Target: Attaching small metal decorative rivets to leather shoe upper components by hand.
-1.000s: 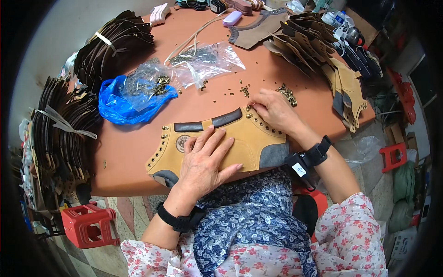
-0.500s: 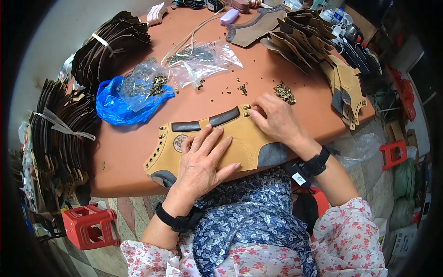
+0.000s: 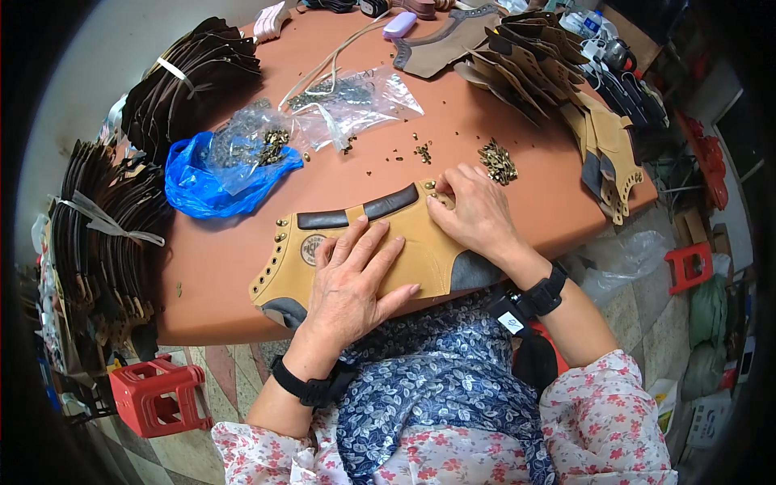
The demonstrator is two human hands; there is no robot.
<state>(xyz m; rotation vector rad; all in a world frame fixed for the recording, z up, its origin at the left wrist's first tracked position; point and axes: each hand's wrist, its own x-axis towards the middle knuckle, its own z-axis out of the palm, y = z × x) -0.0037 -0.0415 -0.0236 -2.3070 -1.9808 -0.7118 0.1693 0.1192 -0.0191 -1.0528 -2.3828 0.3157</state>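
A tan leather shoe upper [image 3: 428,259] with a dark padded collar [image 3: 323,221] and grey toe-side patches lies at the table's near edge. Spread flat across its middle, my left hand [image 3: 347,275] presses it down. My right hand [image 3: 478,208] is closed in a pinch at the upper's right eyelet edge; whatever is between its fingertips is hidden. One brass lace hook [image 3: 431,185] shows just beside those fingertips. On the opposite edge, brass hooks [image 3: 281,226] sit at the top above a row of eyelets. A pile of brass hooks [image 3: 498,162] lies beyond my right hand.
More loose hooks [image 3: 423,152] are scattered on the orange-brown table [image 3: 218,283]. A blue plastic bag [image 3: 234,198] and a clear bag [image 3: 380,97] lie farther back. Tied stacks of dark uppers [image 3: 113,242] stand at left, tan uppers [image 3: 598,153] at right. Red stools [image 3: 158,396] stand on the floor.
My right fingertips have moved slightly nearer and left along the eyelet edge, covering a hook that showed before. My left hand stays in place on the shoe upper.
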